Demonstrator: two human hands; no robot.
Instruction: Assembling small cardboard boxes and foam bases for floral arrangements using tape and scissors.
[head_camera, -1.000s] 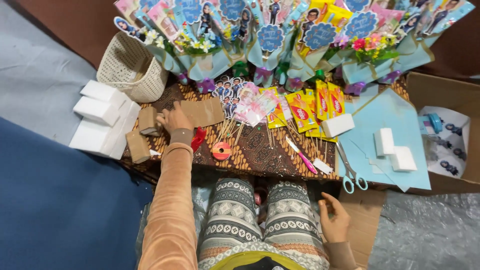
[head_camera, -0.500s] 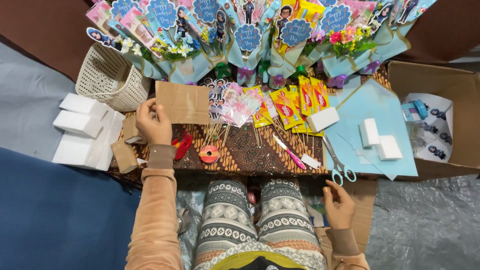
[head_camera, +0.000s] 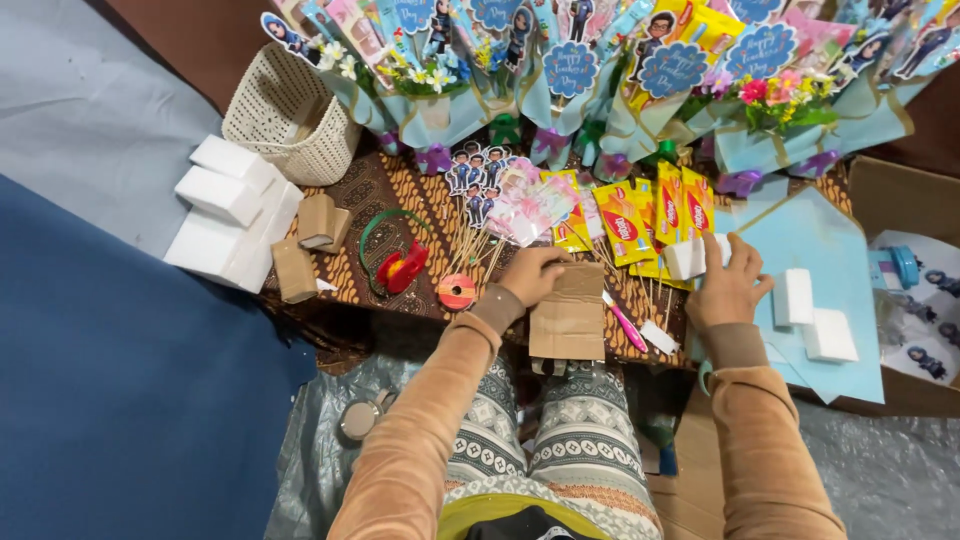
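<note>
Head view of a craft desk (head_camera: 400, 190): the left hand (head_camera: 530, 275) pinches the top edge of a flat brown cardboard piece (head_camera: 568, 318), which lies at the desk's near edge above the knees, while the right hand (head_camera: 728, 285), fingers curled, closes on a white foam block (head_camera: 690, 258) beside the yellow sachets (head_camera: 650, 205). A row of wrapped blue bouquets (head_camera: 600, 90) stands finished at the back. Cardboard and foam are not yet joined, and loose foam blocks (head_camera: 225, 215), picks and sachets suggest more bouquets remain.

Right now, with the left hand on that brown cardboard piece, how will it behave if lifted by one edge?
The brown cardboard piece looks flat and thin, so probably light and fairly stiff. It shows fold lines, so it may hinge or droop there when the left hand lifts it. Its lower edge hangs over the table edge, so a push could slide it off.
</note>
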